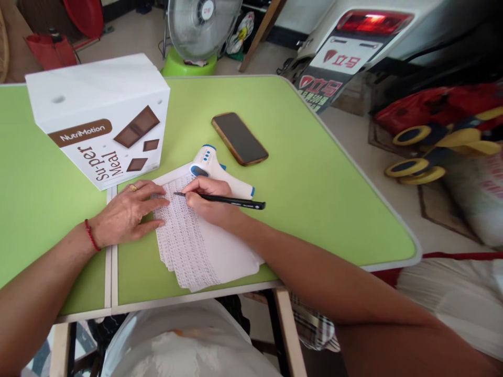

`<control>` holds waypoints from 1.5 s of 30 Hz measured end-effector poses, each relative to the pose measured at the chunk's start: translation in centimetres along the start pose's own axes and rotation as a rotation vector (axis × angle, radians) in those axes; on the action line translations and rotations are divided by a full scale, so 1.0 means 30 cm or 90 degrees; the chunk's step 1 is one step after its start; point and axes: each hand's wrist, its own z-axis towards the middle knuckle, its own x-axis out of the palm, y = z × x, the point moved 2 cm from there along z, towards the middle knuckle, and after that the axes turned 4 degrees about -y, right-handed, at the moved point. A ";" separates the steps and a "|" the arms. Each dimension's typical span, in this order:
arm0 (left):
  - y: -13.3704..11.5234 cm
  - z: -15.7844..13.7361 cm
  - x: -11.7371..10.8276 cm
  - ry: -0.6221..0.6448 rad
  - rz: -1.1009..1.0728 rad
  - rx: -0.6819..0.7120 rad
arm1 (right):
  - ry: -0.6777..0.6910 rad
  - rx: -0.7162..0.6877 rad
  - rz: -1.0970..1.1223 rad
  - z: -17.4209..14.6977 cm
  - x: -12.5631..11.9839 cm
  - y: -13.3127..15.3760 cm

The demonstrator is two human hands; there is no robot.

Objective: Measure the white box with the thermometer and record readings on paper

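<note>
My right hand (pixel 210 200) is closed around a black pen (pixel 236 201), its tip at the upper part of a stack of paper (pixel 231 256). Rows of small handwriting cover the left side of the top sheet, while its right side is blank. Fingers spread, my left hand (pixel 133 212) lies flat at the paper's left edge. Just beyond my right hand rests a white and blue infrared thermometer (pixel 220 173), partly hidden by that hand. A dark-screened phone (pixel 240 139) in a brown case lies farther back.
A white NutriMotion box (pixel 98 115) stands on the green folding table (pixel 334 209) at the back left. Beyond the table are a fan (pixel 204 26) on a green stool (pixel 188 64) and a scooter's rear (pixel 353 42). A yellow and blue wheeled object (pixel 440 149) is at the right.
</note>
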 end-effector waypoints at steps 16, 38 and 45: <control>0.000 -0.002 0.000 -0.007 0.002 0.007 | 0.009 -0.002 -0.026 0.006 -0.010 0.006; 0.000 0.001 -0.001 0.000 -0.009 -0.005 | 0.067 -0.035 -0.002 -0.005 0.004 -0.005; 0.001 -0.002 0.001 0.000 -0.008 -0.008 | 0.060 -0.042 -0.009 -0.003 0.002 -0.002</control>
